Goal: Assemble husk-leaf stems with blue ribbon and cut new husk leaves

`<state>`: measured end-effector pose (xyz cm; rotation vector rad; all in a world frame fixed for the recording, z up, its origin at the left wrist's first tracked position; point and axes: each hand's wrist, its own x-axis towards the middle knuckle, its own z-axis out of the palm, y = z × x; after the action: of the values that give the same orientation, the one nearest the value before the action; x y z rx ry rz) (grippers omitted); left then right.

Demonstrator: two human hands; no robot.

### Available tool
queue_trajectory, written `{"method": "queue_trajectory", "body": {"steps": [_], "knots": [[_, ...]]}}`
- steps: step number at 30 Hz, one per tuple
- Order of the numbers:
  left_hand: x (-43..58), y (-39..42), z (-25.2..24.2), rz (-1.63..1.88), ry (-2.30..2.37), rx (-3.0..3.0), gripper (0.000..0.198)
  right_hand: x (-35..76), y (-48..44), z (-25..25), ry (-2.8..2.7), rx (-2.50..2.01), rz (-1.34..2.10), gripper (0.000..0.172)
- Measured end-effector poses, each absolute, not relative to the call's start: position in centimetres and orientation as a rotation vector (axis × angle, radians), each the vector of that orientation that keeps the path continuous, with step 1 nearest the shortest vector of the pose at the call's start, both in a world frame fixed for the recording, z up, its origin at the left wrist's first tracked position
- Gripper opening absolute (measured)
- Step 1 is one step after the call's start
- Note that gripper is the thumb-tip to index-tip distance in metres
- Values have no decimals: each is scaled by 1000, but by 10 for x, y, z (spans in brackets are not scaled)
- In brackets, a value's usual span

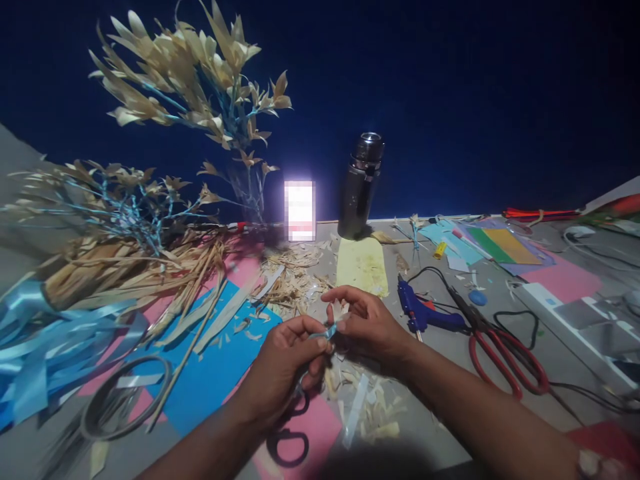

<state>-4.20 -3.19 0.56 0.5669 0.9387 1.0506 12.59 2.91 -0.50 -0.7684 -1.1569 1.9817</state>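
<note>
Above the worktop's front edge, my left hand (285,360) pinches a blue ribbon (327,331) taut, apparently for a snug wrap, while my right hand (367,323) clamps the small husk flower (341,311), black scissors (287,443) lying beneath.

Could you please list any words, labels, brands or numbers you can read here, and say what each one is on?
No text can be read anywhere.
On the phone screen: glaring white and blurred, unreadable.
On the flask: no label shows.
On the yellow tube: any print is too small to read.
On the ribbon pinched between left hand and right hand: nothing.
</note>
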Motion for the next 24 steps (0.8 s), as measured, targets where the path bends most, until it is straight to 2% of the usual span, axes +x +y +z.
{"method": "queue_trajectory", "body": {"steps": [6,9,12,15,24], "knots": [[-41,-36,8,1040,1220,761,10,126,28,-5,-1380,-990,1684,46],[-44,-37,7,1129,1363,1197,5,125,27,-3,-1382,-1049,1648,42],[-49,-35,0,1230,1317,1769,17,123,26,-4,-1365,-1074,1642,40],[-52,-33,-6,1293,1227,2107,16,122,27,-6,-1362,-1071,1629,39],[-54,-35,-2,1267,1165,2440,18,120,29,-5,-1131,-1028,1886,37]]}}
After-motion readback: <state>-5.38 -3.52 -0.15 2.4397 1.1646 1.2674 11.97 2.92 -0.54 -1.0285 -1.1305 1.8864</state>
